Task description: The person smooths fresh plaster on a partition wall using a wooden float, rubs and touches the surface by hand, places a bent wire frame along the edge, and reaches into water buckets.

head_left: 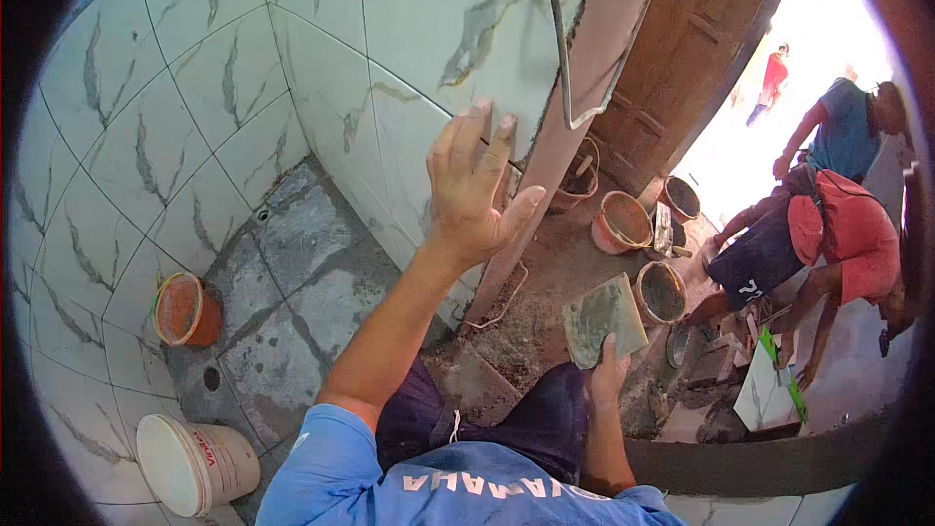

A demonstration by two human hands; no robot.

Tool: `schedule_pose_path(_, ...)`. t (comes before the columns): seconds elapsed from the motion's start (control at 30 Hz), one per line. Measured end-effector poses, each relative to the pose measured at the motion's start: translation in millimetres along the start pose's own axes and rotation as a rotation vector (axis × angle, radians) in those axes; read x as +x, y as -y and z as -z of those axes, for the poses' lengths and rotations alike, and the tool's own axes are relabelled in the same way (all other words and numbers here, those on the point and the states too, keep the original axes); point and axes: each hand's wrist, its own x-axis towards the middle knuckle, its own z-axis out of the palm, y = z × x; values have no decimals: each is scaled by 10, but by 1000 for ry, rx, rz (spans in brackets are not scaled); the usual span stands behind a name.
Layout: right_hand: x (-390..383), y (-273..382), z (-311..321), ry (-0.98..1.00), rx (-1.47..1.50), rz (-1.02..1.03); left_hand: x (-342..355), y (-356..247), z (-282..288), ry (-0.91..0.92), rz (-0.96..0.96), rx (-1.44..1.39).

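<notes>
My left hand [472,190] is against the marble-patterned wall tiles [492,34] beside a pinkish post edge [516,214], fingers apart, thumb out. My right hand [609,380] grips a dusty, greenish-grey square piece [599,317], apparently tile, with a pale edge. Below my left hand and to its right, a pale cable [497,317] lies by the foot of the post. A grey cable [575,117] hangs down the wall corner above it.
Several buckets [618,224] stand by the wooden door [648,58]. An orange bucket [190,312] and white bucket [195,463] sit on the left floor [273,263]. Co-workers [847,234] bend at the right near a white tile [765,385]; another person [774,78] is outside.
</notes>
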Motion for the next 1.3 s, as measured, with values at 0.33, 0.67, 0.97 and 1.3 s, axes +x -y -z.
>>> schedule_pose_path(0.33, -16, -68, -34, -19, 77, 15, -27, -27, 69, -63, -122, -94)
schedule_pose_path(0.67, -6, -97, -16, -26, 19, -6, -234, 20, 46, 10, -146, -19)
schedule_pose_path(0.97, 24, -92, 40, 37, -83, 73, 106, 189, 6, 114, 90, -101)
schedule_pose_path(1.3, 33, -83, -22, 11, -51, 44, 69, 160, -132, 215, -202, -82)
